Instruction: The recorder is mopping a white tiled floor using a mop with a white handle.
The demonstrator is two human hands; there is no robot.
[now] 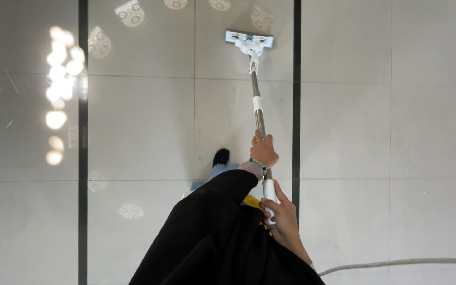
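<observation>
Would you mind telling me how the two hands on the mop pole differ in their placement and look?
The left hand grips the metal part of the mop pole, farther down toward the head; the right hand holds its white top end. The left wrist wears a beaded bracelet; the right wrist is bare. Both are closed around the pole.

The floor [143, 126] is pale grey glossy tile, crossed by thin grout lines and dark, near-black strips; round white light spots and lacy reflections show towards its far left edge. The mop [249, 38] has a white flat head, and its handle [258, 108] is silver metal with white sleeves. The sleeve [207, 221] is black, a bracelet [258, 164] shows blue-green beads, the shoe [220, 157] is black, and a grey-white cord [397, 262] crosses the near right corner
</observation>
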